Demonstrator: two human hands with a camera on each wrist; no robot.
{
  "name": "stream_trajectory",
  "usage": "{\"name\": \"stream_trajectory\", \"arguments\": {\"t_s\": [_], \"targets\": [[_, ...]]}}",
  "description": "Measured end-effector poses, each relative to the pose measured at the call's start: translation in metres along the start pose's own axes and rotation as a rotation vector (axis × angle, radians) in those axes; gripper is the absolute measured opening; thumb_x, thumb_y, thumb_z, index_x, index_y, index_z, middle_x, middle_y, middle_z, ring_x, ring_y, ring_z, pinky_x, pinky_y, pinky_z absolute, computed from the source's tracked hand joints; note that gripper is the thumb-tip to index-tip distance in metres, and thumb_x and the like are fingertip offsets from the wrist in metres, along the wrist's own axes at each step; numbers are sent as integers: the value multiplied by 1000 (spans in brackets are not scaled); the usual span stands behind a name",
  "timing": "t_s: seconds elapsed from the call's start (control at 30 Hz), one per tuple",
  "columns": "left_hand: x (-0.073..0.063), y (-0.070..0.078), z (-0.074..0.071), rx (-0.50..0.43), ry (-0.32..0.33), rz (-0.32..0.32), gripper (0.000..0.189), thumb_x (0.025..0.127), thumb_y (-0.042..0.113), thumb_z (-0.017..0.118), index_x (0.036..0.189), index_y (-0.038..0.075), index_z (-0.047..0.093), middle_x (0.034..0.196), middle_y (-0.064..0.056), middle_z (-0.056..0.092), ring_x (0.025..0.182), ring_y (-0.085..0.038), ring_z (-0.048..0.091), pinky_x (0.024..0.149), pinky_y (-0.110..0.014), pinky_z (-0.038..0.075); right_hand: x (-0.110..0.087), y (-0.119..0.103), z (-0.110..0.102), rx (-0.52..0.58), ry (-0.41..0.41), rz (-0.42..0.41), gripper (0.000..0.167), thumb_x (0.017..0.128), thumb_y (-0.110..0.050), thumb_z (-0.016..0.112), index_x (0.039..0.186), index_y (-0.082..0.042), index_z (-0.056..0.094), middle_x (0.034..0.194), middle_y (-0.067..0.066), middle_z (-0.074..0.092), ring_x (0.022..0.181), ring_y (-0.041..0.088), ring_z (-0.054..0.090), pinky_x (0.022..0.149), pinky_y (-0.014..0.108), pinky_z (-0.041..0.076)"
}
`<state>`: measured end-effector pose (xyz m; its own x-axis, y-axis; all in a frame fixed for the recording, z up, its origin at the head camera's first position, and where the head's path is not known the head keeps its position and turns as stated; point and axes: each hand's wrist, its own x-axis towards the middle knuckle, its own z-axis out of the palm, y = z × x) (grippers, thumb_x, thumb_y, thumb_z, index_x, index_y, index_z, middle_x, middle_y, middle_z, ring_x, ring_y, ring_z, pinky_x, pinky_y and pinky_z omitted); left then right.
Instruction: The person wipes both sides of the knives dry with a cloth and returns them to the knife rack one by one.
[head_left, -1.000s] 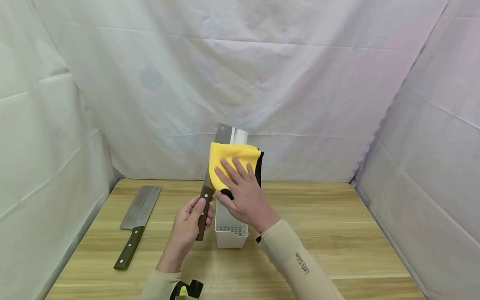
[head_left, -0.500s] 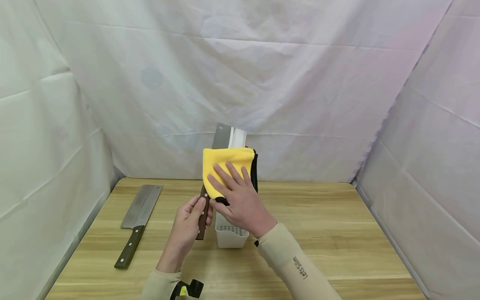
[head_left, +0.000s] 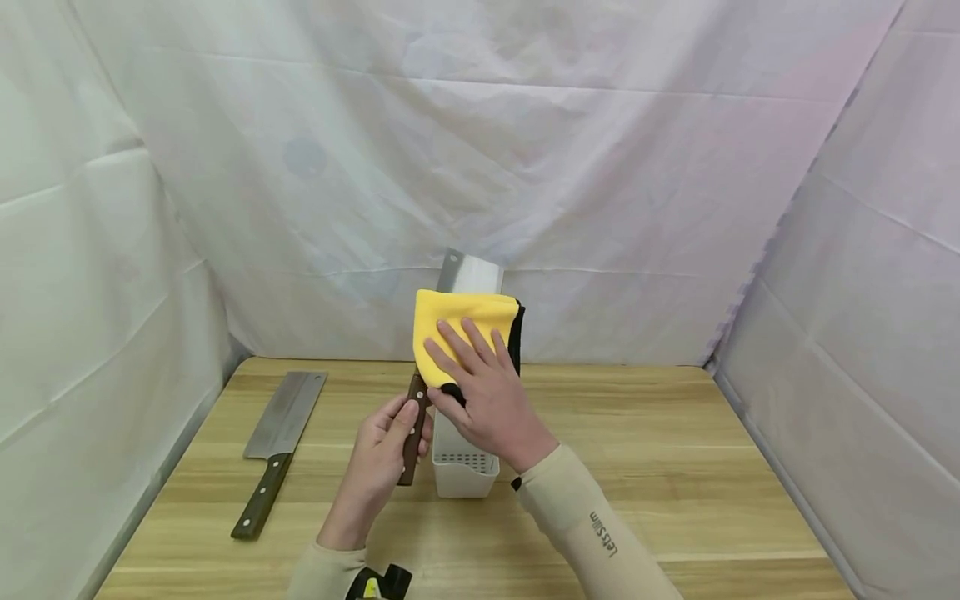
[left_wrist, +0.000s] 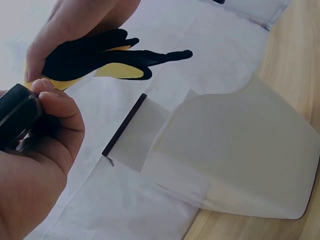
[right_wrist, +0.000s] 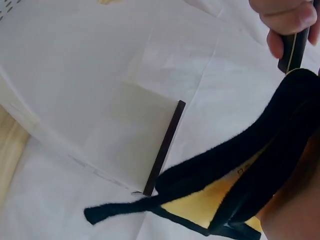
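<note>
My left hand (head_left: 382, 454) grips the dark brown, riveted handle (head_left: 413, 433) of a cleaver, which is raised with its blade (head_left: 472, 273) pointing away. Across the blade lies a folded yellow cloth (head_left: 453, 305) with black edging. My right hand (head_left: 491, 404) presses flat on that cloth, fingers straight and spread. Only the blade's far end, with a small hole, shows beyond the cloth. The left wrist view catches the handle (left_wrist: 17, 112) in the curled fingers. In the right wrist view the cloth's black edging (right_wrist: 225, 155) hangs loose below the hand.
A white container (head_left: 465, 482) with a perforated part stands on the wooden table (head_left: 637, 500), below the hands and partly hidden by them. Another cleaver (head_left: 279, 421) lies at the left, its green-black handle toward the near edge. White curtains (head_left: 570, 183) surround the table.
The cloth and my right hand slid slightly down and left along the blade, then back up and right. The held cleaver has shifted a little to the right. The other cleaver stayed put.
</note>
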<state>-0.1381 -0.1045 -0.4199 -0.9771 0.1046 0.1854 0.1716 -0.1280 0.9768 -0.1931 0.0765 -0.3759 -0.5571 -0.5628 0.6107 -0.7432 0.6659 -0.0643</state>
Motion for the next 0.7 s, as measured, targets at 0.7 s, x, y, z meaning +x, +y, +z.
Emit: {"name": "stream_trajectory", "arguments": {"t_s": [0.7], "targets": [[-3,1,0,-23,1,-4,40,113,22,42,126,-14,56,82,-8,57,66,-12,54,59,-23,50,20,30,-14,118,-122,226,54,108,-38,51,158,-18,43,169,5,29,158,30,18,126,57,12]]}}
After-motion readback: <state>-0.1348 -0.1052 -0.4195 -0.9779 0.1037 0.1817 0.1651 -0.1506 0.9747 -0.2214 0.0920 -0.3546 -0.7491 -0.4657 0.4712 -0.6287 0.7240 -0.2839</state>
